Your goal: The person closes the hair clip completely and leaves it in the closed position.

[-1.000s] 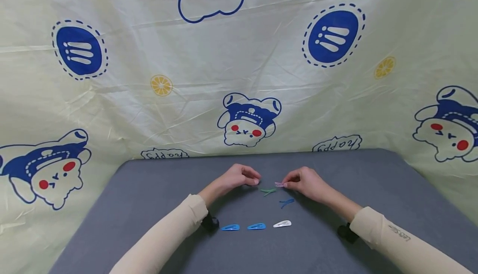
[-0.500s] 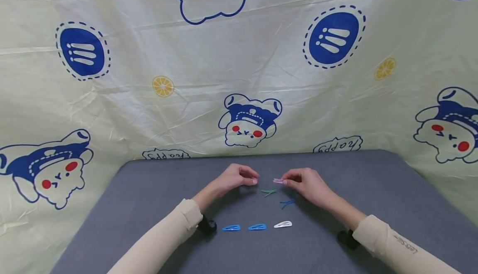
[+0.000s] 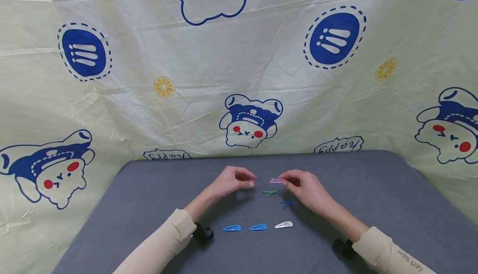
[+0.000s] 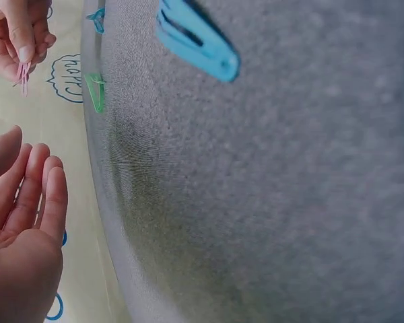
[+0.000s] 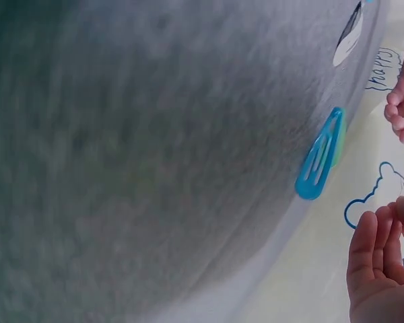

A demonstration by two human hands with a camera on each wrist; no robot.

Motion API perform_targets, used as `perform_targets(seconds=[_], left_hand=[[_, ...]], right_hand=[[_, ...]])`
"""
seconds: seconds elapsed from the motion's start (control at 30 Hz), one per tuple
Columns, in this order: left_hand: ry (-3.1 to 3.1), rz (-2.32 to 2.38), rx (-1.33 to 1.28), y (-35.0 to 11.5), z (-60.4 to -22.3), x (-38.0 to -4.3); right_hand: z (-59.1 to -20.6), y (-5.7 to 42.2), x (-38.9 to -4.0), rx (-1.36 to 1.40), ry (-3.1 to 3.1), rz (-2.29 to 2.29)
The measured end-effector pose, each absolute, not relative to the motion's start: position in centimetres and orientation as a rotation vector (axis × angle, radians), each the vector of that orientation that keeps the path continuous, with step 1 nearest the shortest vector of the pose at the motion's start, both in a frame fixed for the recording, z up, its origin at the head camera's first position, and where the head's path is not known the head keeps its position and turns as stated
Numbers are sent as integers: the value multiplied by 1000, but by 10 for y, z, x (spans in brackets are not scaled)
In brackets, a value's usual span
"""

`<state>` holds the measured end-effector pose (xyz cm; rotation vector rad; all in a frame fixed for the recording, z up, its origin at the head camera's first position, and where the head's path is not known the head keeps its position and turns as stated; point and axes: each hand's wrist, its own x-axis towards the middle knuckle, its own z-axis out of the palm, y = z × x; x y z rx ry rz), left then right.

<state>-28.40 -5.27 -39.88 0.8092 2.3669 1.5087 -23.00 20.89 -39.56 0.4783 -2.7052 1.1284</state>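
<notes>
Backed by a creased, pale cloth (image 3: 145, 12) printed with blue-outlined cartoon animals (image 3: 244, 135), dash-ringed blue ovals (image 3: 317, 54), orange slices (image 3: 164, 86) and upside-down "happy" lettering (image 3: 167, 154), and fronted by a broad dark grey table (image 3: 130, 207).

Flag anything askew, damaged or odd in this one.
The green clip and the farthest blue clip lie splayed open, unlike the flatter row of clips; the "happy" lettering on the backdrop is upside down. No damage shows.
</notes>
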Motion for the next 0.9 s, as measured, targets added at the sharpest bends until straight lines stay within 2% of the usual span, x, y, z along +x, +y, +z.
perform_targets(seconds=[0.33, 0.57, 0.9], left_hand=[[2372, 1523, 887, -59, -399, -269], [2404, 1557, 934, -62, -371, -242], [2473, 1538, 906, -70, -383, -239]], right_hand=[[-393, 201, -216, 430, -2652, 1229], [-390, 189, -203, 407, -2597, 1270], [-381, 180, -187, 412, -2527, 1225]])
